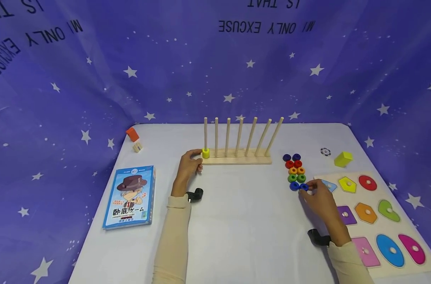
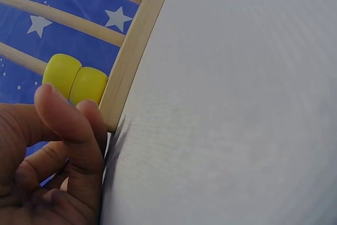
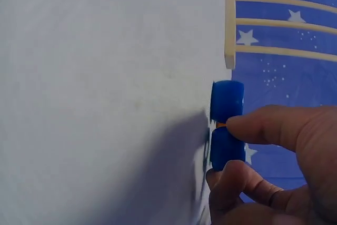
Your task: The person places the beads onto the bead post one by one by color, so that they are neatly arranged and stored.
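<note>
A wooden peg rack (image 1: 236, 160) with several upright pegs stands near the back of the table. Two yellow beads (image 2: 73, 77) are stacked on its leftmost peg. At that end is my left hand (image 1: 189, 165), its fingers loosely bent and the fingertips right beside the beads and the base. On the right, my right hand (image 1: 319, 199) pinches a blue bead (image 3: 227, 148) between thumb and finger, low over the table. Another blue bead (image 3: 227, 101) is close beside it. Beyond them lie pairs of green beads (image 1: 292, 178), orange beads (image 1: 292, 170), red beads (image 1: 289, 164) and dark blue beads (image 1: 287, 157).
A shape puzzle board (image 1: 373, 232) lies at the right, partly under my right forearm. Behind it are a yellow-green block (image 1: 343, 159) and a round chip (image 1: 325, 152). A blue game box (image 1: 129, 197) lies at the left, with an orange block (image 1: 132, 134) and a small wooden block (image 1: 137, 147) behind.
</note>
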{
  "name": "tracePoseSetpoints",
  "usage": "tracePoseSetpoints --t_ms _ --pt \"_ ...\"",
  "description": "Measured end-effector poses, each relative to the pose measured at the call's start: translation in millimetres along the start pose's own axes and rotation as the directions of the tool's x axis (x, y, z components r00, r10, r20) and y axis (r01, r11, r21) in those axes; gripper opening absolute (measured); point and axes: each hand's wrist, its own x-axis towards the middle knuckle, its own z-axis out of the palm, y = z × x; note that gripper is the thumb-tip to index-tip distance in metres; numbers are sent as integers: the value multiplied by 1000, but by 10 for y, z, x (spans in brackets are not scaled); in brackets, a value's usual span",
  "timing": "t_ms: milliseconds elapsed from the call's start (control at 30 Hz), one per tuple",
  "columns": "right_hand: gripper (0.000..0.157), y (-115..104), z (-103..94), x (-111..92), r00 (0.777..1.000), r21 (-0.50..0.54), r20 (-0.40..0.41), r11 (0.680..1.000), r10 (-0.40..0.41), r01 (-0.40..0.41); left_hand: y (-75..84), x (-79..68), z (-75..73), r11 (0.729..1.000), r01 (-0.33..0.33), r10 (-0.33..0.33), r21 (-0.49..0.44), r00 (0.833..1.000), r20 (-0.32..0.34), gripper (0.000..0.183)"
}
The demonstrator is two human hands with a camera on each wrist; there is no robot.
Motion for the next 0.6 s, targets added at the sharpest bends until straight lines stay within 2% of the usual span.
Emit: tracePoseSetpoints --t_ms 67,167,267,333,467,600 --pt "50 -46 -43 -31 1000 -10 -13 1000 11 -11 -1 11 1 1000 1 -1 -1 1000 -1 37" --pt "49 -190 -155 -58 998 -11 -58 1000 -18 18 -6 21 -9 1000 -3 3 5 1000 1 37" --pt "48 -482 -293 -58 989 11 -118 996 -92 94 7 22 -25 999 -26 27 19 1000 -7 36" --pt "47 -761 -377 -49 977 31 -153 987 -150 156 15 22 -34 999 -39 39 27 999 -14 36" --pt "42 -1348 -463 -44 935 60 -203 949 -291 309 9 20 -35 999 -24 25 26 1000 -18 36" --pt "38 -1857 -470 -33 875 78 -213 885 -436 460 -16 10 1 1000 -9 9 11 1000 -12 36"
